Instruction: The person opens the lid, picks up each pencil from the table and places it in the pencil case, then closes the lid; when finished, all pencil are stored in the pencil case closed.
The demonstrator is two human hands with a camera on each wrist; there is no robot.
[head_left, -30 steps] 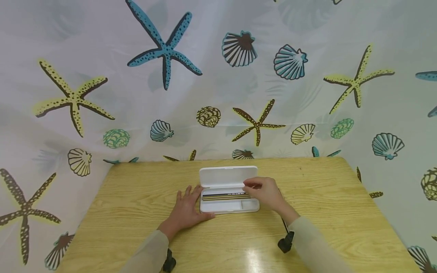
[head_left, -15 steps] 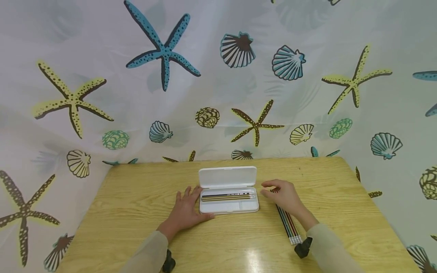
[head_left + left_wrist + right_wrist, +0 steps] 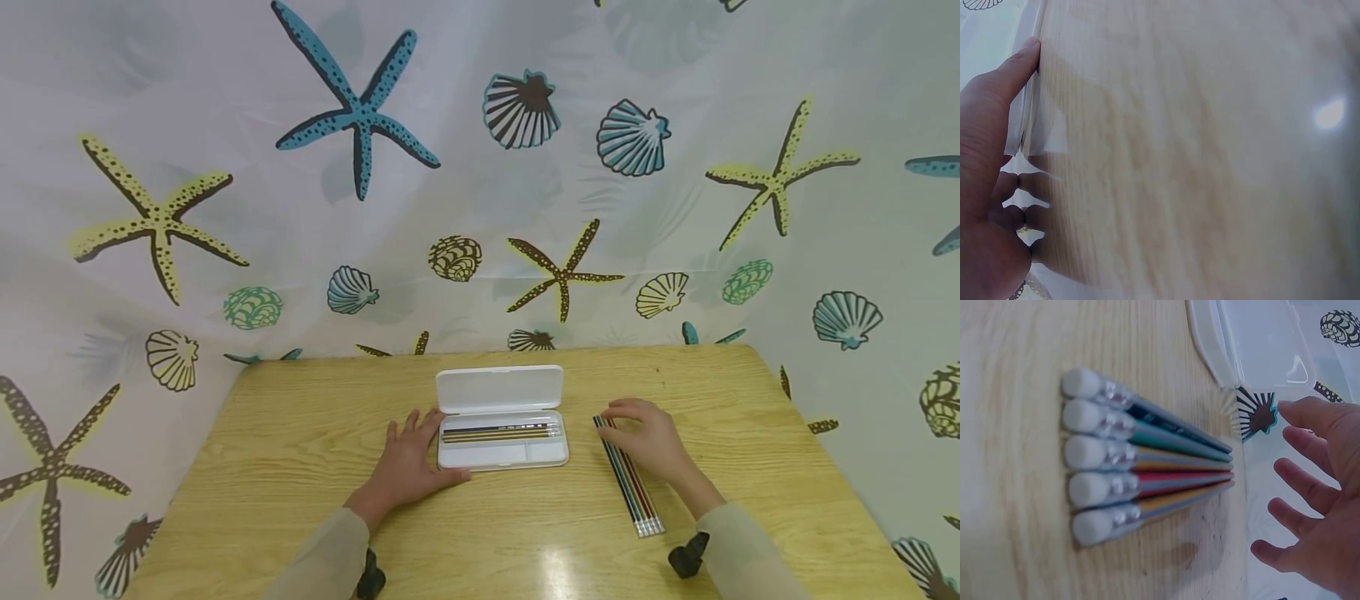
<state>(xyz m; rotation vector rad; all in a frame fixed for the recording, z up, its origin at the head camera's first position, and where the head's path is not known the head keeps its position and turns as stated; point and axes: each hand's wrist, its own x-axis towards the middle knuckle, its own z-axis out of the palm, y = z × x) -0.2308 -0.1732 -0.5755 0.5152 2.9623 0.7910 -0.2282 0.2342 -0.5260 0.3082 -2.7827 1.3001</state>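
A white pencil case lies with its lid raised in the middle of the table. Several dark and yellow pencils rest in its rear compartment. My left hand spans the case's left end, fingers spread, the thumb straight along the front edge. To the right of the case lies a row of several striped pencils, white erasers toward me. Over the far end of that row my right hand hovers, holding nothing, its fingers apart in the right wrist view.
Wood-grain table surrounds the case and pencils. Behind it hangs a pale curtain printed with starfish and shells. Black wrist-camera mounts sit under both sleeves.
My right hand has moved right, from the pencil case to over the loose pencils, uncovering the pencils in the case. The left hand stays at the case.
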